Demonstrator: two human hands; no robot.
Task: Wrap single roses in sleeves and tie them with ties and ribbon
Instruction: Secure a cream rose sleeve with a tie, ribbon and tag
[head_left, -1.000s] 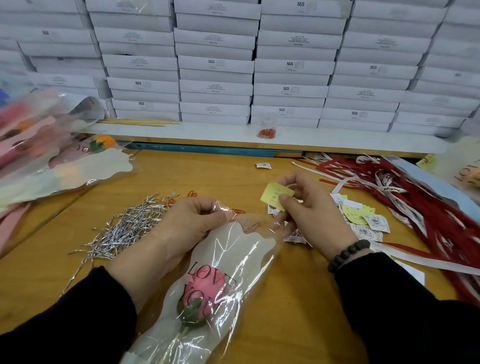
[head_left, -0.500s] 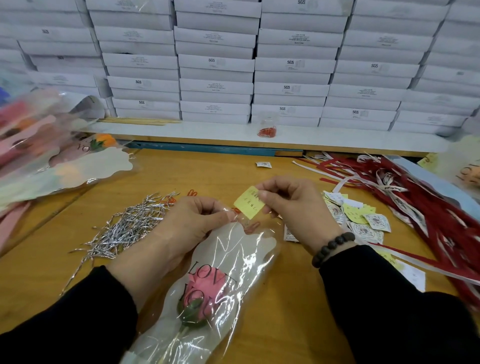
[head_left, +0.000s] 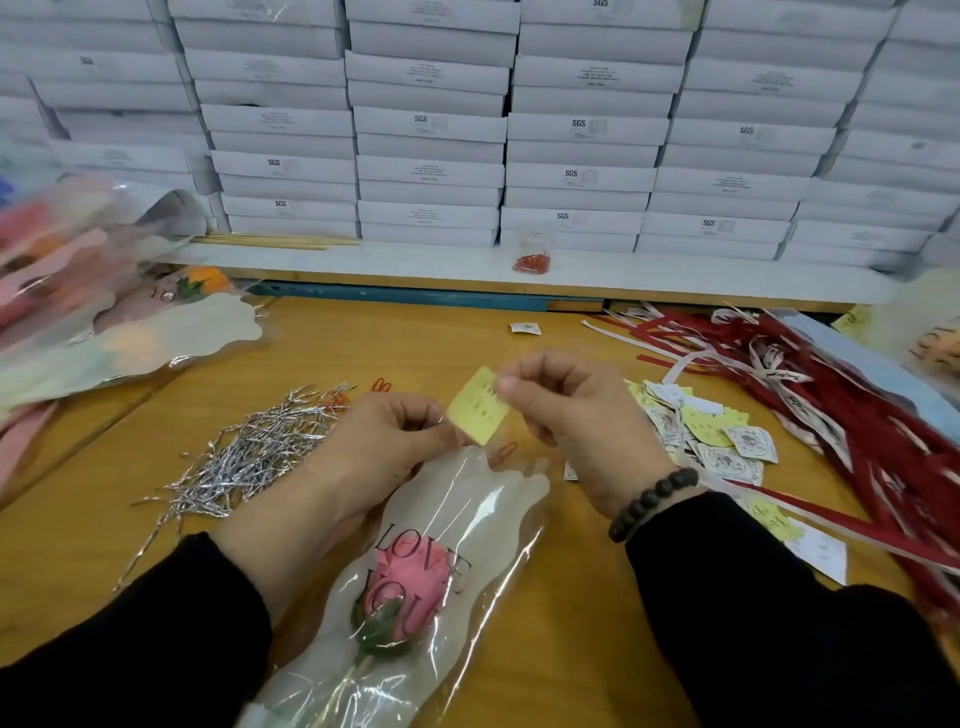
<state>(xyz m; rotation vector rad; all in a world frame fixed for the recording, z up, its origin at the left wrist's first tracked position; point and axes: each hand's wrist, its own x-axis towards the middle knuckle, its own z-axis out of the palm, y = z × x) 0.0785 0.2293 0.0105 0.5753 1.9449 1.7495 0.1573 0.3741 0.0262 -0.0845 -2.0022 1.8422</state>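
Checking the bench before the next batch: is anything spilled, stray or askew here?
A few strays. One small tag lies alone, away from the tag pile. Orange clips lie loose on the table near the silver ties, far from the clip bag. The ribbons sprawl tangled.

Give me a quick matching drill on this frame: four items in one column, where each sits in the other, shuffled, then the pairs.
Items
1. yellow tag
2. silver twist ties
3. red ribbons
4. pink rose

Places
A. loose heap on the table, left of the left hand
B. inside the clear LOVE YOU sleeve
C. pinched in the right hand
D. spread over the table's right side

Pairs: 1-C, 2-A, 3-D, 4-B
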